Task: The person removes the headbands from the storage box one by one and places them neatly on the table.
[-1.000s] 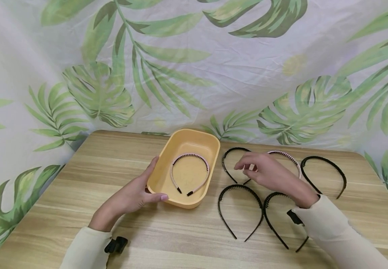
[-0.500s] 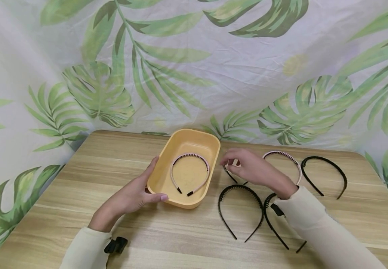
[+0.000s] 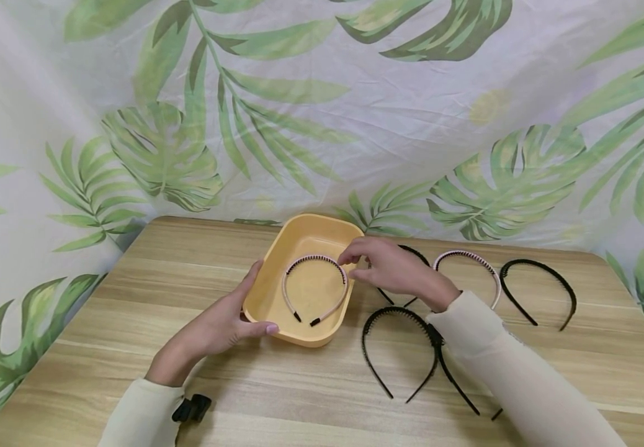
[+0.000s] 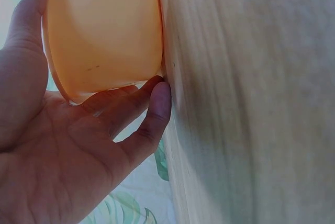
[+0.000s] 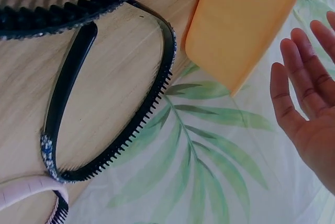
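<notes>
My left hand (image 3: 218,326) grips the near left corner of a yellow plastic bin (image 3: 299,338), thumb over the rim and fingers along its side. The left wrist view has those fingers against the bin's outer wall (image 4: 104,30). A pink headband (image 3: 315,256) lies inside the bin. My right hand (image 3: 391,267) hovers at the bin's right rim, fingers loosely bent and holding nothing. Beneath that hand, a black headband (image 3: 414,251) is partly hidden. The right wrist view has the right hand (image 5: 314,98) with fingers apart, away from a black toothed headband (image 5: 171,41) with glittery trim.
Right of the bin, a second pink headband (image 3: 469,255) and a black headband (image 3: 545,267) lie along the back. Nearer are a black headband (image 3: 400,310) and another (image 3: 458,385) partly under the right sleeve (image 3: 500,354). A leaf-print cloth (image 3: 277,124) hangs behind the wooden table (image 3: 188,248).
My right hand has moved left from over the black and pink headbands to the bin's right rim. The left hand, the bin and the headbands have stayed put.
</notes>
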Action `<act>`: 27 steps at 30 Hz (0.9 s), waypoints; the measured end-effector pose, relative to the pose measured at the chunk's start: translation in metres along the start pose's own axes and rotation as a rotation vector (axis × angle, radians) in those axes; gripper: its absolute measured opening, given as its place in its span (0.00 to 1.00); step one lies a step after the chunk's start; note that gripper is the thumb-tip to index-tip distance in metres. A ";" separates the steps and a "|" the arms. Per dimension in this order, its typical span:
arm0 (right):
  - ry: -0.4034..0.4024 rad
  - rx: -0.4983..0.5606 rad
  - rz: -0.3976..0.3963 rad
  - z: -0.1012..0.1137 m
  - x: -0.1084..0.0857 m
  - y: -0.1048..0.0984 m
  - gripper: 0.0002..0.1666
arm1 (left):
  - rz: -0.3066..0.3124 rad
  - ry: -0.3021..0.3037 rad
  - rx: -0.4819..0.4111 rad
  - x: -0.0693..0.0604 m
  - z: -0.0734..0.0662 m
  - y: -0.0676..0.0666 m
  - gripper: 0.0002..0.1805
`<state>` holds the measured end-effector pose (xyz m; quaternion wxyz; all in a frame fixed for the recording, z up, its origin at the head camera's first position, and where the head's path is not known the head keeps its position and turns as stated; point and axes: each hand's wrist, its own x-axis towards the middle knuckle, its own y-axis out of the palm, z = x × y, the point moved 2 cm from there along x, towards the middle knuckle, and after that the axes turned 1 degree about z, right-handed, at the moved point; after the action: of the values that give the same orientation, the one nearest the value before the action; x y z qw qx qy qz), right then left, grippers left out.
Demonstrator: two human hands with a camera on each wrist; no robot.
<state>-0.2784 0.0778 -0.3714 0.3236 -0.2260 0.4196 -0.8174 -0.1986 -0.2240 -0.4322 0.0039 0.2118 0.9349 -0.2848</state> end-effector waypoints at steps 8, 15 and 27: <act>0.011 0.066 0.054 -0.002 0.015 0.007 0.17 | -0.001 0.002 0.016 -0.001 -0.001 -0.001 0.69; 0.008 0.071 0.061 -0.006 0.029 0.016 0.19 | 0.011 0.011 -0.021 0.000 -0.001 0.001 0.68; 0.027 0.033 0.129 -0.011 0.057 0.023 0.21 | 0.009 0.005 -0.014 -0.001 -0.003 0.000 0.68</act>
<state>-0.3168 0.0331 -0.3910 0.3737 -0.1819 0.4243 -0.8045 -0.1980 -0.2230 -0.4297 0.0042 0.2169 0.9359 -0.2777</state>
